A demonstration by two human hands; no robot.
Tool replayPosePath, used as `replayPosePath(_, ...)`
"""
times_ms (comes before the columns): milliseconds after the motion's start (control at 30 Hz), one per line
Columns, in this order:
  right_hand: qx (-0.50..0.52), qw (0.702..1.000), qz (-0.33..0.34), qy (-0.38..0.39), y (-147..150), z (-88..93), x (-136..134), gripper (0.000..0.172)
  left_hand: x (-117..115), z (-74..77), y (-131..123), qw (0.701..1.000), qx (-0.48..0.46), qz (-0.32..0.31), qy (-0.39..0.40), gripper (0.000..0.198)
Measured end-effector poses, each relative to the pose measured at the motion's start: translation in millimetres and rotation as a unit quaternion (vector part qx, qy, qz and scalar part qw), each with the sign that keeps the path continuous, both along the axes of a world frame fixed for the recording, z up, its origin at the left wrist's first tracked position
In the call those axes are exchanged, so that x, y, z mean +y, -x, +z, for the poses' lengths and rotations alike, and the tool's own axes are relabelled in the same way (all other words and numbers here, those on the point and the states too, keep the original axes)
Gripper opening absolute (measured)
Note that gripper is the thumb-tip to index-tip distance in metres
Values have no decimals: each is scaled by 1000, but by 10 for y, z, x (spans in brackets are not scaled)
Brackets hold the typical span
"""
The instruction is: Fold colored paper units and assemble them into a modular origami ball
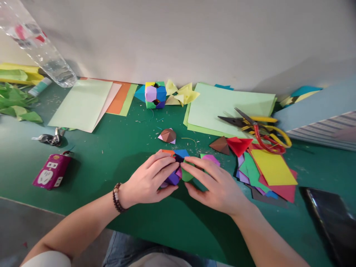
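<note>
Both hands are together on a half-built ball of folded paper pieces [174,178], which sits at the center of the frame, just above the near edge of the green surface [83,178]. It has no clear long axis, as it is roughly round and largely hidden by the fingers. Blue, orange, purple and green points show between them.

The left hand [148,178] wraps over the ball from the left and covers more of it, so it is the nearer hand. The right hand [214,183] comes in from the right, with its fingertips [185,163] pressing against the ball's right side. Together they clamp it, slightly raised or resting on the surface; I cannot tell which.

To the left lies open green surface. To the right, the brown and red paper pieces [230,145] and a spread of colored paper sheets [271,170] sit near the right hand, limiting room there. A finished paper ball [155,95] stands well beyond, near the wall [178,37].
</note>
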State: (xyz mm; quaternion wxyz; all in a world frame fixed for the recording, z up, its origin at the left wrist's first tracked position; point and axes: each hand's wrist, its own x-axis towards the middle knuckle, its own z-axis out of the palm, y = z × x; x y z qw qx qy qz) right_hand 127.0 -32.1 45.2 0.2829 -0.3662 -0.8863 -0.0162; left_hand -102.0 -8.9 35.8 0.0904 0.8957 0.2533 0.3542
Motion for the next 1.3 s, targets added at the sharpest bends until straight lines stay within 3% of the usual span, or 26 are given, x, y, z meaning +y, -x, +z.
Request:
replayPosePath(233, 14, 1000, -7, 18, -21, -10, 8, 41, 37, -50, 9, 999, -36, -11, 10, 52)
replayPosePath(433, 15, 999, -9, 30, -22, -21, 7, 34, 41, -65, -18, 997, -68, -4, 31, 49)
replayPosePath(1300, 5, 997, -72, -18, 69, -2, -16, 23, 22, -138, -56, 996, -79, -4, 31, 50)
